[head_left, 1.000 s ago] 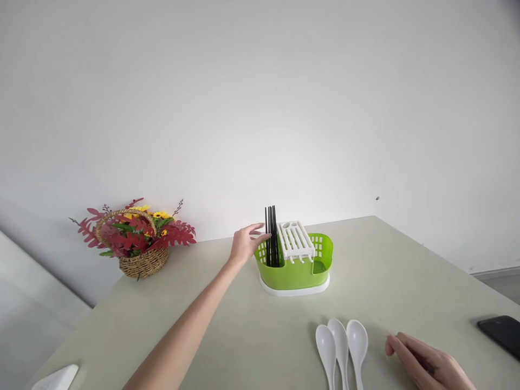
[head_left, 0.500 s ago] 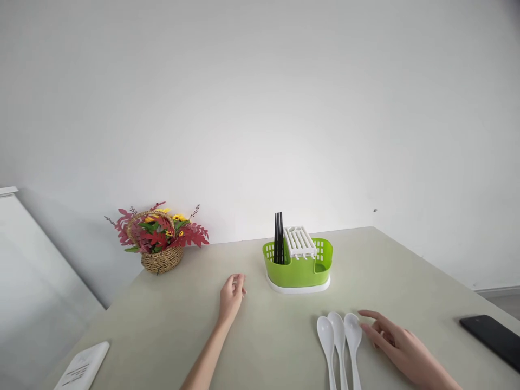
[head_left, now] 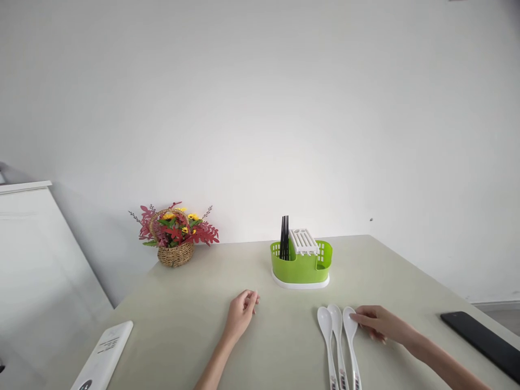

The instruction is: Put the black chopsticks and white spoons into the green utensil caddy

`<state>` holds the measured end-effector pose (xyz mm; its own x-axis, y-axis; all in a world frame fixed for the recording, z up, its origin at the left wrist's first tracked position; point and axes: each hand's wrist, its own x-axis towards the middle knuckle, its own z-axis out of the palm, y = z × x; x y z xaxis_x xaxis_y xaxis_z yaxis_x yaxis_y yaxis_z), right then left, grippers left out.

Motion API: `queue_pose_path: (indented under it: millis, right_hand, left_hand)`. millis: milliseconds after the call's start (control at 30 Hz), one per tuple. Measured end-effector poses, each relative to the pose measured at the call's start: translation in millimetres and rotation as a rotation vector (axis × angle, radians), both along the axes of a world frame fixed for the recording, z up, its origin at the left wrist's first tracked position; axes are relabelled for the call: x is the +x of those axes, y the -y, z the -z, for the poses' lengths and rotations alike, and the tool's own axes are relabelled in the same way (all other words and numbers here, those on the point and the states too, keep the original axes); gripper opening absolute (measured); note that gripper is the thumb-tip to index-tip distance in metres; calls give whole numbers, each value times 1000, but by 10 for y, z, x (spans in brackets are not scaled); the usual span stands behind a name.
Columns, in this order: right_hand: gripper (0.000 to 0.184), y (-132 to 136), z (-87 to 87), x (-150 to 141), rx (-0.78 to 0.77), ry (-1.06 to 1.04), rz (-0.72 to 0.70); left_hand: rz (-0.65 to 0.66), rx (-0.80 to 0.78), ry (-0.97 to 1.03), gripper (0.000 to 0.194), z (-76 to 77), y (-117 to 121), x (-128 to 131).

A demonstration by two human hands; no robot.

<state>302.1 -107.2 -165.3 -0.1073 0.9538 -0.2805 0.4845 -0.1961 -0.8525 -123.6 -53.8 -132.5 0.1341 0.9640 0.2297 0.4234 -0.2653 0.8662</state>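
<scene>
Three white spoons (head_left: 337, 325) lie side by side on the table, bowls pointing away from me and handles towards me. My right hand (head_left: 376, 323) pinches the bowl of the rightmost spoon (head_left: 350, 325) at its right edge, the thumb over the bowl. That spoon lies slightly apart from the other two. Loosely curled, my left hand (head_left: 242, 312) rests on the table left of the spoons, with nothing visible in it. Beyond both hands stands a green utensil holder (head_left: 298, 271) with a white slotted top and a white base. Black chopsticks (head_left: 284, 241) stand upright in its left compartment.
A wicker basket (head_left: 175, 255) of artificial flowers stands at the table's back left. A white power-bank-like slab (head_left: 106, 352) lies near the left edge, and a black phone (head_left: 479, 341) near the right edge. A white cabinet (head_left: 44, 260) stands left of the table.
My right hand has moved left onto the rightmost spoon's bowl, and its fingers have closed there. My left hand stays curled on the table. The camera view has shifted slightly, showing more of the spoon handles.
</scene>
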Motion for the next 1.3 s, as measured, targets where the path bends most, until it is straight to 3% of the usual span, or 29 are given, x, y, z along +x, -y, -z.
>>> queue_pose_path:
  millis: [100, 233, 333, 433, 533, 667, 800, 867, 967, 1167, 1300]
  right_hand:
    - [61, 118, -30, 27, -32, -49, 13]
    - [60, 413, -20, 37, 29, -158, 165]
    - [59, 564, -159, 76, 109, -175, 232]
    - [59, 568, -541, 100, 129, -175, 176]
    - [57, 472, -1087, 2, 311, -148, 202]
    - [47, 274, -1771, -365, 617, 15, 372]
    - [41, 49, -2152, -866, 916, 173, 419]
    - [38, -64, -2194, -1095, 1032, 293, 419]
    - [35, -255, -2089, -1337, 1207, 452, 379]
    - [20, -678, -1590, -1448, 1455, 641, 240]
    - [17, -807, -1327, -1435, 1490, 652, 134]
  left_hand:
    - [13, 4, 3, 53, -14, 63, -23]
    - [49, -7, -8, 54, -31, 99, -47]
    - [64, -8, 2, 53, -28, 102, -54]
    - [62, 2, 1, 51, -21, 106, -48]
    - [59, 4, -4, 49, -22, 121, -38]
    - [58, 11, 30, 47, -16, 148, -39]
    - [71, 6, 45, 46, 16, 171, -50]
    - [77, -1, 36, 46, 32, 178, -52]
    - [81, -3, 5, 45, 46, 182, -50]
    - [94, -2, -61, 45, 40, 188, -38]
    - [86, -3, -94, 47, 11, 189, -20]
